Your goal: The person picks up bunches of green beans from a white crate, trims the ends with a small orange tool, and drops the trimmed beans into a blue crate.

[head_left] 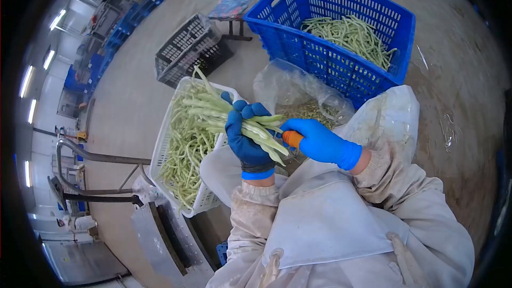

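My left hand (246,133), in a dark blue glove, is closed around a bunch of long pale green beans (256,128), their ends pointing toward my right hand. My right hand (322,143), in a bright blue glove, grips an orange-handled tool (292,138) at the bean ends; its blade, if any, is hidden. Left of my left hand stands a white crate (159,152) filled with beans (186,154). Below and beyond my hands, a clear plastic bag (282,82) holds small green bean scraps (312,111).
A large blue crate (325,53) with a heap of beans (352,37) stands at the far right. Beyond the white crate are a black crate (186,48) and a low stool (232,8). A metal tube frame (101,157) stands at the left. The floor at right looks wet.
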